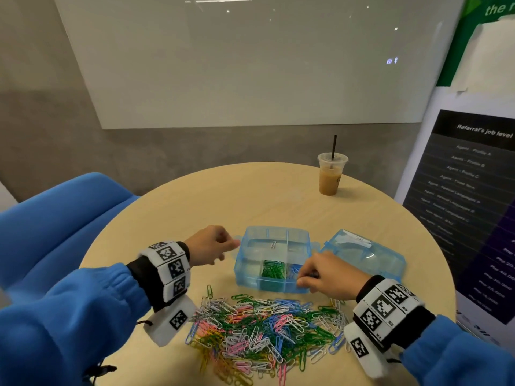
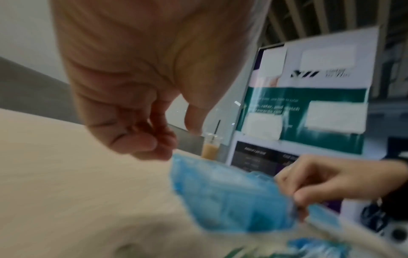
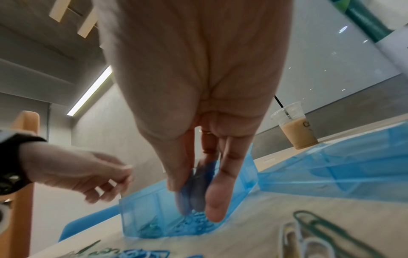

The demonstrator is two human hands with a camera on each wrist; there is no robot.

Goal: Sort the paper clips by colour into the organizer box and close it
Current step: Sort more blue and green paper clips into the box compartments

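The blue see-through organizer box (image 1: 250, 274) lies open on the table, its lid (image 1: 362, 253) flat to the right. Green clips (image 1: 273, 270) fill the front middle compartment and blue clips (image 1: 294, 270) the front right one. One white clip (image 1: 273, 244) lies in a rear compartment. My right hand (image 1: 302, 278) pinches the box's front right wall, with the thumb (image 3: 217, 200) outside and the fingers (image 3: 187, 197) inside over the blue clips (image 3: 194, 225). My left hand (image 1: 231, 245) hovers at the box's left edge with curled fingers (image 2: 141, 141); I see nothing in them. The mixed clip pile (image 1: 264, 330) lies before the box.
An iced coffee cup (image 1: 331, 175) with a straw stands at the round table's far right edge. A blue chair (image 1: 61, 218) is at the left and a poster stand (image 1: 473, 204) at the right. Bare tabletop (image 1: 237, 199) lies behind the box.
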